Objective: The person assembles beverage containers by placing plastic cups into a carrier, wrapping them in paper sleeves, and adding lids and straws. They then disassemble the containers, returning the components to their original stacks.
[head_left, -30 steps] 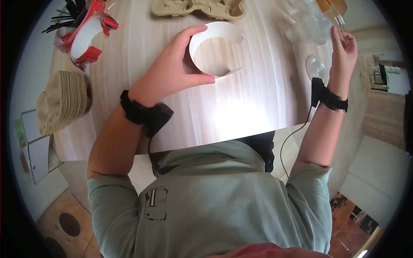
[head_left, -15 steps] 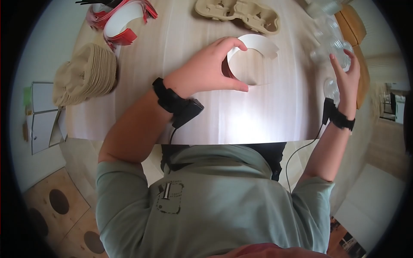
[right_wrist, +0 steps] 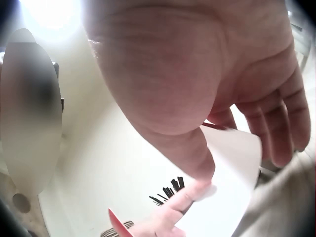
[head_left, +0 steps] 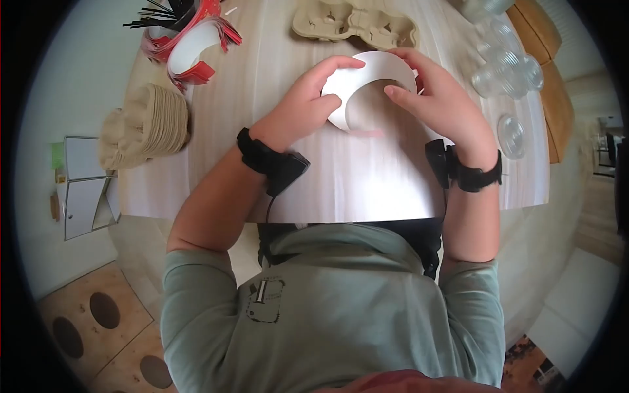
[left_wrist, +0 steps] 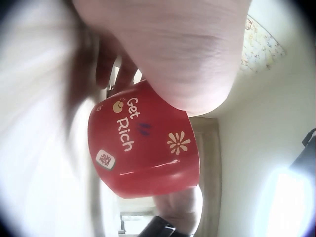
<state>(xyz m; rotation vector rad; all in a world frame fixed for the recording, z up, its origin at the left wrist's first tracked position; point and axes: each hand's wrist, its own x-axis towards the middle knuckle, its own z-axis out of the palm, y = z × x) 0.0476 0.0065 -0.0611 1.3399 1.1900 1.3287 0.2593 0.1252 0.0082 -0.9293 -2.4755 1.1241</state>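
A curved paper cup sleeve (head_left: 367, 69), white inside, is between both hands over the middle of the table. Its red outer face shows the words "Get Rich" and a flower on the cup sleeve (left_wrist: 153, 148) in the left wrist view. My left hand (head_left: 304, 101) pinches the left side, thumb on the white inner face. On the right side, my right hand (head_left: 452, 108) grips the band with its thumb inside and fingers behind it. The right wrist view shows the white inside of the sleeve (right_wrist: 234, 153) beside the right thumb.
A pulp cup carrier (head_left: 354, 25) lies beyond the hands. At left stand stacked carriers (head_left: 154, 124), with red sleeves (head_left: 196, 56) and black straws (head_left: 154, 16) farther back. Clear plastic cups (head_left: 504, 69) and a clear lid (head_left: 512, 135) lie at right, near a brown box-like object (head_left: 540, 46).
My right hand has left the clear plastic cups at right and come over to take hold of the sleeve. The left hand still holds it, and the sleeve has tilted to show more white.
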